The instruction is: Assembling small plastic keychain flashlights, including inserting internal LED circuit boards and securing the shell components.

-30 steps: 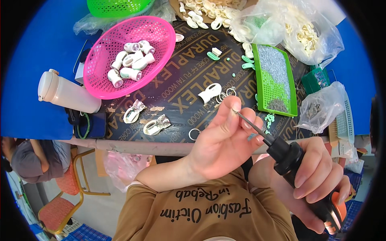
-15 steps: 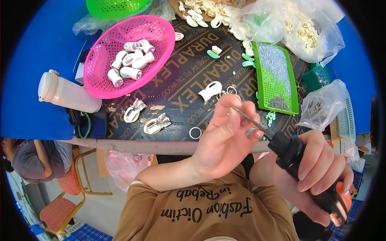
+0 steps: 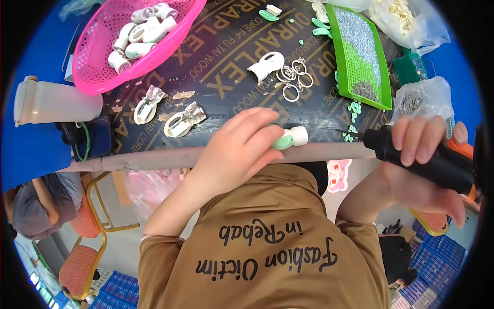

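Near the front edge of the table, my left hand (image 3: 234,147) curls palm-down over a small white and green flashlight (image 3: 299,136). Its white head points right, and my fingers hide its other end. A black electric screwdriver (image 3: 435,167) with an orange trigger lies in the grip of my right hand (image 3: 406,183), its tip pointing left over small green plastic bits (image 3: 354,121). Beyond my left hand are a white plastic shell (image 3: 266,66) and several metal key rings (image 3: 292,92). Two open oval casings (image 3: 177,127) with silvery parts rest to its left.
A pink basket (image 3: 85,74) of white flashlights stands far left, with a pale bottle (image 3: 56,101) before it. At right are a green tray (image 3: 382,77) of small metal pieces, a plastic bag (image 3: 429,95) and a dark green box (image 3: 410,67). Another person (image 3: 43,206) is at lower left.
My left hand has come down from the screwdriver tip to the flashlight at the table edge. My right hand has drawn the screwdriver away to the right. The whole view has shifted.
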